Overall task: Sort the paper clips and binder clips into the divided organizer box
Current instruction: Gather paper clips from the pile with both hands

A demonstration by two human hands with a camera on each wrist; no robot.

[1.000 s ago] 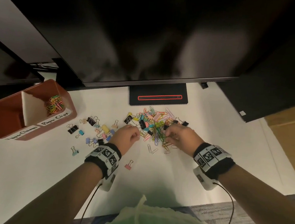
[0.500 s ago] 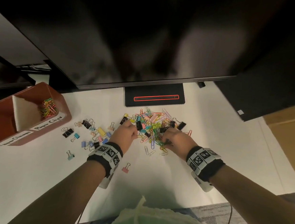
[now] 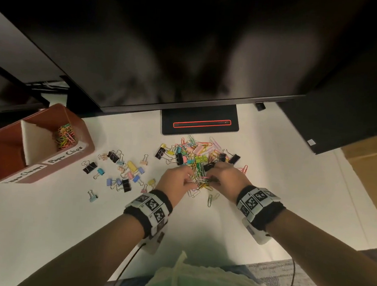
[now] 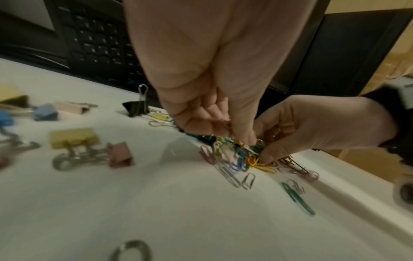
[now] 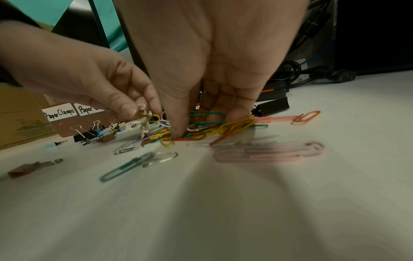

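A brown divided organizer box (image 3: 69, 163) stands at the far left; its "Paper Clips" compartment holds coloured paper clips (image 3: 65, 134). A mixed pile of paper clips and binder clips (image 3: 195, 155) lies below the monitor stand. My left hand (image 3: 191, 180) and right hand (image 3: 211, 178) meet at the pile's near edge. In the left wrist view my left hand (image 4: 234, 137) pinches clips out of a tangled bunch of paper clips (image 4: 241, 159). In the right wrist view my right hand (image 5: 201, 123) has thumb and fingers curled round the same bunch (image 5: 225, 128). Several binder clips (image 3: 127, 170) lie scattered to the left.
The monitor (image 3: 190, 52) overhangs the back of the white table (image 3: 41, 221), with its black stand base (image 3: 199, 121) just behind the pile. Loose paper clips (image 3: 211, 198) lie nearer to me. A keyboard (image 4: 96, 40) and cables (image 5: 312, 74) sit at the back.
Both hands have closed in on each other at the pile's near edge and now grip the same bunch of paper clips. The head view has shifted slightly.
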